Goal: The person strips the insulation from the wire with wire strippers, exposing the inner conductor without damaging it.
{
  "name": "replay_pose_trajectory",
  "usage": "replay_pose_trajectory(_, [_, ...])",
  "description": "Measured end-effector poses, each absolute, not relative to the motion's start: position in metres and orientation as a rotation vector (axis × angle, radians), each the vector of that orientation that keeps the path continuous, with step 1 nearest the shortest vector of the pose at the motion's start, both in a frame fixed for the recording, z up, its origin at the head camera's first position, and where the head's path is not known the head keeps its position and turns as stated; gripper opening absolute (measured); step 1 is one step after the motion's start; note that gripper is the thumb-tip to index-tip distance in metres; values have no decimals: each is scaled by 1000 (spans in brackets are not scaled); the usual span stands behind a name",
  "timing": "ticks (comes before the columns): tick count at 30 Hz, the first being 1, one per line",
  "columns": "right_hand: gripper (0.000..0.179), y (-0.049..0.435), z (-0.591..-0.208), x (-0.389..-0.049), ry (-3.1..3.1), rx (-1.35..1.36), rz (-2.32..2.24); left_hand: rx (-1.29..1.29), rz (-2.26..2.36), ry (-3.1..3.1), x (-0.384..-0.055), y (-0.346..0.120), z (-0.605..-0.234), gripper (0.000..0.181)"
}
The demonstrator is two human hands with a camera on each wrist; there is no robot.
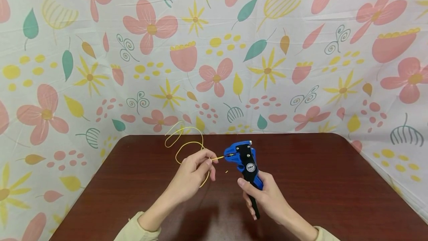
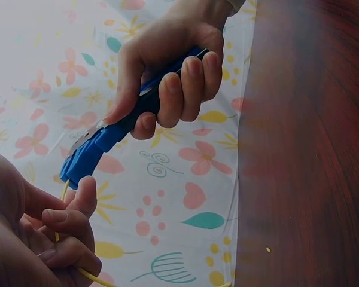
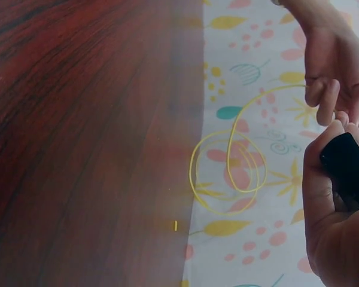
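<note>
In my right hand point(image 1: 267, 196) I grip the handles of a blue and black wire stripper point(image 1: 245, 159), its head up and its mouth facing left. A thin yellow wire point(image 1: 187, 127) is pinched between thumb and fingers of my left hand point(image 1: 192, 176), and its end reaches into the stripper's mouth. The rest of the wire loops loosely behind and below the left hand. The left wrist view shows the wire running from the stripper's head point(image 2: 84, 161) through the left fingers. In the right wrist view a black handle point(image 3: 350, 170) sticks out of the right fist.
A small cut piece of yellow insulation point(image 1: 226, 172) lies on the dark wooden table point(image 1: 317, 181) below the stripper's head. A white cloth with flowers and leaves point(image 1: 214, 40) hangs behind the table.
</note>
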State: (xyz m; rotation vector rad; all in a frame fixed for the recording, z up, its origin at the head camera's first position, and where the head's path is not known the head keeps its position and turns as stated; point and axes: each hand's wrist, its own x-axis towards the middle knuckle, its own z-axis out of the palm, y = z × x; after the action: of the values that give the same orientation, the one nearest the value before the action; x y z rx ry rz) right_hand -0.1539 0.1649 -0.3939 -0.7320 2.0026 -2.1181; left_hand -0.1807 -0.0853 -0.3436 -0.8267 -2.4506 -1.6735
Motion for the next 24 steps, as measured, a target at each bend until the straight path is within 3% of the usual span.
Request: replay_pose_trajectory(24, [34,182,-403,-168,1985,-527,-2030,-754,-1727,-2440,-181,-93,-345,19])
